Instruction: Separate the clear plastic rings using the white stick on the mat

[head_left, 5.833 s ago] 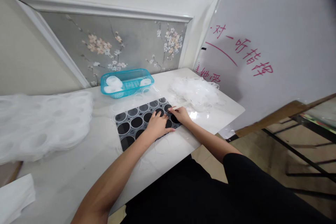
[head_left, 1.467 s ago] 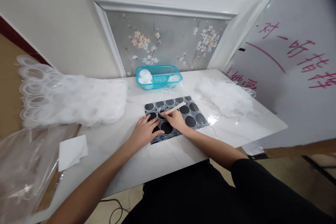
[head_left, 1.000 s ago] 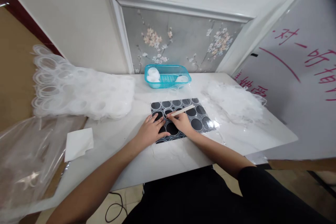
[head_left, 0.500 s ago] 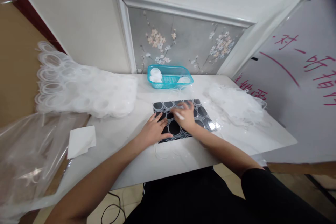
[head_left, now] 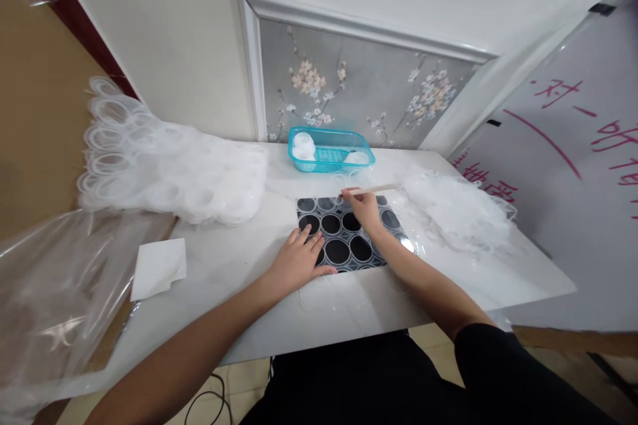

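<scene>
A black sheet (head_left: 337, 251) lies on the white table under a clear film with rows of round cut-outs. My left hand (head_left: 298, 257) rests flat on its left side, fingers spread, and holds nothing. Over the far edge of the sheet, my right hand (head_left: 365, 207) pinches a thin pale stick (head_left: 379, 188) that points off to the right. The exact kind of this stick cannot be made out. Just beyond the hands stands a blue plastic basket (head_left: 331, 167) with small stacks of white discs (head_left: 304, 145) inside.
A thick pile of translucent sheets with round holes (head_left: 174, 172) lies at the left. Crumpled clear film scraps (head_left: 456, 209) are heaped at the right. A white paper piece (head_left: 158, 268) and clear plastic wrap (head_left: 54, 299) are at the near left. A whiteboard (head_left: 573, 246) stands at the right.
My right hand has moved from the middle of the sheet to its far edge, and the stick now points right. The left hand stays flat on the sheet. The view has shifted slightly.
</scene>
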Motion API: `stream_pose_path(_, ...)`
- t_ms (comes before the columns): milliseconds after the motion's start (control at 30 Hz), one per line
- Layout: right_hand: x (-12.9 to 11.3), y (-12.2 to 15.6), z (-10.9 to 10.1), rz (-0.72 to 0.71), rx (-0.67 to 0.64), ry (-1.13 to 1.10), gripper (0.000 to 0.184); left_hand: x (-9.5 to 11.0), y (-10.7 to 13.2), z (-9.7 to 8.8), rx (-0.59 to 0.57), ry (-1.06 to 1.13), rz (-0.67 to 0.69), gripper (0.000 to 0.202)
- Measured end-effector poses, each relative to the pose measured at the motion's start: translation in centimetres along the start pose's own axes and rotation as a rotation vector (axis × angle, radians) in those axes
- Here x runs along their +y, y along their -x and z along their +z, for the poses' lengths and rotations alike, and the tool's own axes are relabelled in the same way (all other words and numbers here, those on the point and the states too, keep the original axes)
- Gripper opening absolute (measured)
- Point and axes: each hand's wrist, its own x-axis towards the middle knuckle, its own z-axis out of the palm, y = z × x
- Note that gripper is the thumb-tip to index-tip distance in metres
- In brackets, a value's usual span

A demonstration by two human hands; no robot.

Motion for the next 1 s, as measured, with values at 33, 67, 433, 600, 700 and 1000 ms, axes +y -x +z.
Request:
stream_pose_path(33, 0.1, 0.1, -0.2, 0.023, -0.022, -0.028, 0.029, 0.0, 0.0, 0.0, 0.0, -0.005, 0.005, 0.077)
stream_pose_path(67, 0.1, 0.3, -0.4, 0.022, -0.048, -0.052, 0.03, 0.1, 0.0, -0.1, 0.003, -0.013, 0.006, 0.077)
stream_pose_path(433, -1.3, 2.1, 2.1, -0.174, -0.673, -0.188, 0.027, 2.1, 0.4, -0.6, 0.028, -0.024, -0.088, 0.081)
stream_pose_path(600, -1.7, 1.4, 1.7, -0.135, -0.794, -0.199, 0.03, 2.2, 0.6, -0.5, 0.02, -0.026, -0.098, 0.077)
stream_pose_path(700, -1.4, 1.4, 1.6, -0.164, -0.818, -0.177, 0.03, 2.2, 0.5, -0.8, 0.013, -0.017, -0.125, 0.073)
stream_pose_path(1000, 0.0, 1.4, 1.9, -0.334, -0.778, -0.069, 0.027, 1.9, 0.5, -0.6, 0.046, 0.012, -0.157, 0.068)
